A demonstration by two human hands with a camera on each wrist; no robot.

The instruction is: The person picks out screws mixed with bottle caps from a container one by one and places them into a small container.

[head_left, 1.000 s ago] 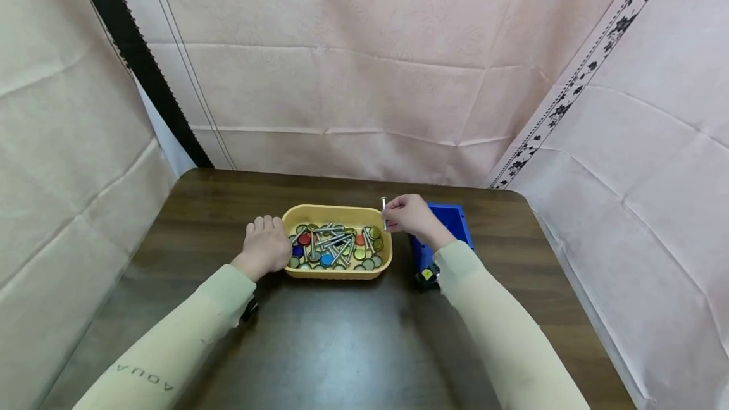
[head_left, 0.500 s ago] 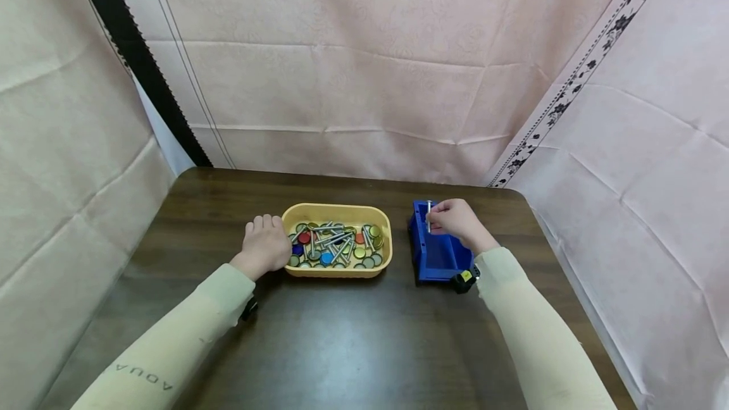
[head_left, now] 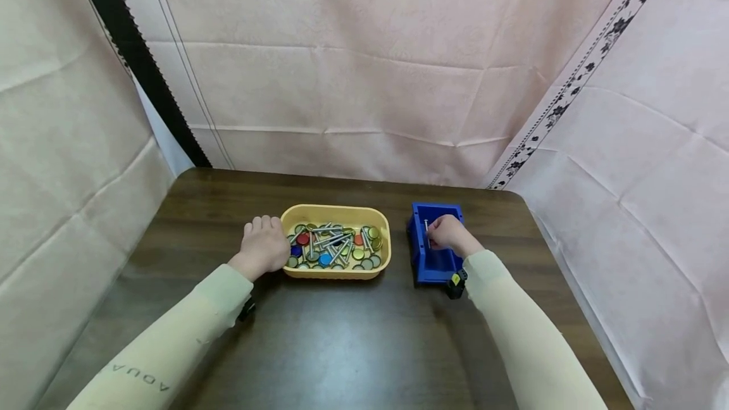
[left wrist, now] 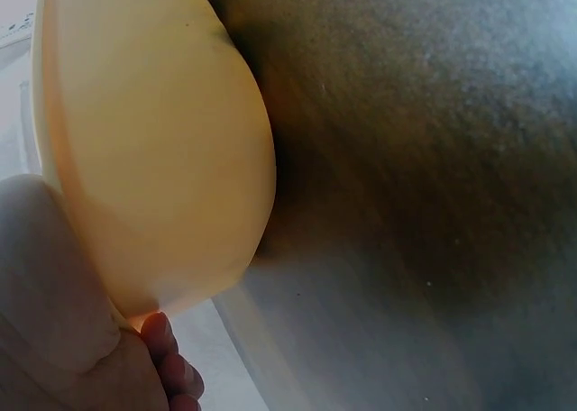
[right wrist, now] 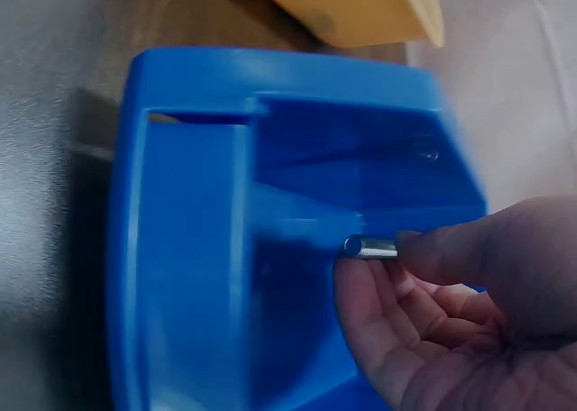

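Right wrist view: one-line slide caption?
A right hand pinches a metal rod at a blue bin, a yellow tray at the frame's top edge.

From my end I see a dark wood-grain table (head_left: 342, 347). A yellow tray (head_left: 336, 274) sits on it, a blue bin (head_left: 418, 263) to its right!

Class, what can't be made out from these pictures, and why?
Right wrist view: far end of held nail, behind the right hand; part of the bin, cut off below.
Left wrist view: contents of the tray, hidden by its wall.
Head view: exact number of nails, too small and overlapping.
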